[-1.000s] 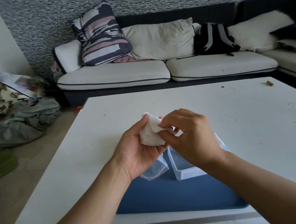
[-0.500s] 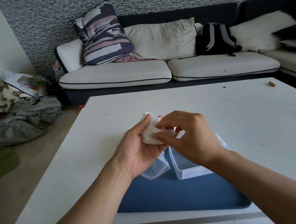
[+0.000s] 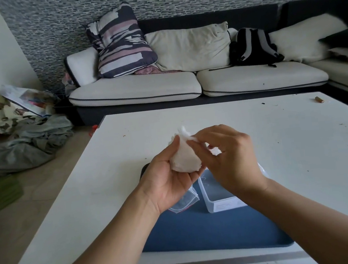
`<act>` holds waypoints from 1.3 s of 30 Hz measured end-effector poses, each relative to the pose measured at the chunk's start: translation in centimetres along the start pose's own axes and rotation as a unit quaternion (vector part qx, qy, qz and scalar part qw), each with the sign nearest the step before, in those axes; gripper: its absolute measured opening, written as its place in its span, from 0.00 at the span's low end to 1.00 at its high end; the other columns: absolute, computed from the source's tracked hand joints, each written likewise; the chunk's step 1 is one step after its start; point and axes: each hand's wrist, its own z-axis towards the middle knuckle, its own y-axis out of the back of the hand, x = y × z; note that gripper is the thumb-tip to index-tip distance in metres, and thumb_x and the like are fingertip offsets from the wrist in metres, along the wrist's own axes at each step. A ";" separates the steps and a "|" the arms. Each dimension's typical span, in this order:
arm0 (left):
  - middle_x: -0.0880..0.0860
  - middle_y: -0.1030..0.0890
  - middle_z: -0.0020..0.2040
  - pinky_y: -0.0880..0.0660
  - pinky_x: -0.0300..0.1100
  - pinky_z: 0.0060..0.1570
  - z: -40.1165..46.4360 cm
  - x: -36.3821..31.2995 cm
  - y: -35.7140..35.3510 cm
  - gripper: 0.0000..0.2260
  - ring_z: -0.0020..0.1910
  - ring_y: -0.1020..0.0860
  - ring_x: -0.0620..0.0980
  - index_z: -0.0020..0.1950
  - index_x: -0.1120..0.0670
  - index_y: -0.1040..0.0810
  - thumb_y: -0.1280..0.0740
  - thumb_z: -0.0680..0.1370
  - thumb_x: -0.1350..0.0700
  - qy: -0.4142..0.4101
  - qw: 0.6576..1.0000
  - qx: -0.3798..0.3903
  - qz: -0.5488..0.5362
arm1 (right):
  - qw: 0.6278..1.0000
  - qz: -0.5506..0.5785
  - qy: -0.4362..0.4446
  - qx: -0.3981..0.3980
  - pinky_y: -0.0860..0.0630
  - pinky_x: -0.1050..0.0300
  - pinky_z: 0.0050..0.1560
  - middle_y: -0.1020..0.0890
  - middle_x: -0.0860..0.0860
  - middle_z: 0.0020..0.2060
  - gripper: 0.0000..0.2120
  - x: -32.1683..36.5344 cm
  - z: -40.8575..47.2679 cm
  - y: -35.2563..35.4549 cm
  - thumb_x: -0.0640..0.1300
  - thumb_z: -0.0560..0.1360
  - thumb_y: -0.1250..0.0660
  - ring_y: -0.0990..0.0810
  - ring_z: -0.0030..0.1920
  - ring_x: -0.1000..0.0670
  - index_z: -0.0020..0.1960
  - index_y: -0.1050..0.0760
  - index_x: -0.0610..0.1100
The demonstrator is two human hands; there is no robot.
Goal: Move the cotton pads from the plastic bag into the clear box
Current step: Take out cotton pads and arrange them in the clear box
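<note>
Up comes the right hand [image 3: 229, 158], now pinching a pad's edge and peeling it off the cotton pads [image 3: 184, 158] cupped in the left hand [image 3: 169, 179], above the clear box [image 3: 221, 200]; plastic bag [image 3: 183, 202] lies beside.

A white, fluffy wad of cotton pads [image 3: 185, 159] sits cupped in the left hand [image 3: 169, 180], the right hand [image 3: 228, 160] pinching its top. The plastic bag [image 3: 183, 201] (limp, transparent) lies under the left hand; the clear box [image 3: 219, 198] stands open beneath the right.

Fluffy cotton pads [image 3: 185, 158] — glossy clear plastic box [image 3: 221, 200], matt table [image 3: 277, 142].
</note>
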 end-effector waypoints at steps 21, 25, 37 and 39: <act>0.55 0.16 0.51 0.19 0.42 0.41 -0.7 0.2 -0.6 0.18 0.48 0.15 0.51 0.58 0.56 0.18 0.28 0.72 0.47 0.006 0.970 -0.042 0.239 | 0.927 0.163 -0.191 0.280 0.21 0.64 0.47 0.22 0.60 0.60 0.47 -0.2 -0.1 0.6 0.48 0.60 0.15 0.21 0.56 0.59 0.73 0.32 0.53; 0.54 0.15 0.50 0.17 0.41 0.42 -0.7 0.6 -1.0 0.18 0.47 0.16 0.50 0.58 0.55 0.18 0.28 0.71 0.48 0.001 0.973 -0.036 0.227 | 0.950 0.085 -0.173 0.247 0.29 0.73 0.50 0.19 0.61 0.54 0.41 0.0 -0.1 0.1 0.49 0.61 0.16 0.23 0.53 0.62 0.71 0.29 0.53; 0.58 0.17 0.58 0.18 0.43 0.49 -0.7 -0.4 -0.6 0.26 0.48 0.17 0.51 0.66 0.58 0.21 0.35 0.76 0.41 0.039 0.989 -0.005 0.142 | 0.923 0.239 -0.220 0.208 0.20 0.59 0.50 0.17 0.54 0.52 0.32 -0.6 0.2 0.9 0.45 0.62 0.16 0.18 0.54 0.53 0.63 0.22 0.47; 0.58 0.18 0.58 0.19 0.43 0.52 -0.7 -0.3 -0.6 0.24 0.49 0.17 0.51 0.65 0.57 0.21 0.35 0.77 0.42 0.043 0.988 -0.011 0.150 | 0.911 0.253 -0.226 0.233 0.19 0.58 0.52 0.20 0.54 0.58 0.40 -0.8 0.0 0.9 0.45 0.60 0.14 0.21 0.60 0.55 0.69 0.27 0.50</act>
